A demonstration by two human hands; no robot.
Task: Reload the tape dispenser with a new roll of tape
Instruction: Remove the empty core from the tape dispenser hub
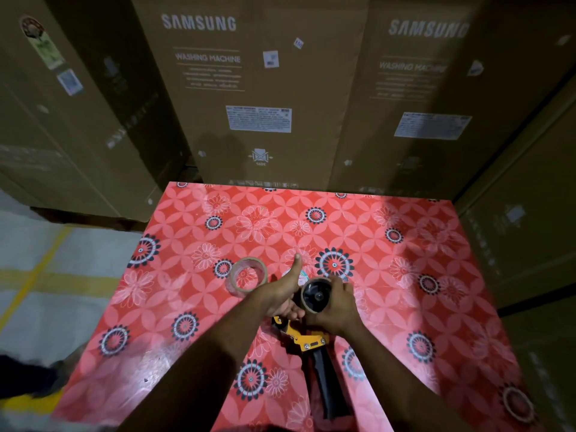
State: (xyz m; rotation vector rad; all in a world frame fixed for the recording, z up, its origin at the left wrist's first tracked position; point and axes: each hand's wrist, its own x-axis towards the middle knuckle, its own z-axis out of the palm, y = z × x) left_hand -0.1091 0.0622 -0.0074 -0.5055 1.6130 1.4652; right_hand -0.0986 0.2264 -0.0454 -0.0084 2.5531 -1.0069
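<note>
A: While the clear, brown-cored roll of packing tape [247,276] lies loose on the red flower-patterned table [405,244], just left of the hands, what worries you?

B: The left hand [285,296], thumb out, only props the yellow-and-black tape dispenser [307,336]; whether it grips, I cannot tell.

A: And the right hand [335,307]?

B: It is wrapped round the brown ring on the black hub [315,296]. If it tugs crookedly, the ring could jam or the dispenser twist free.
</note>
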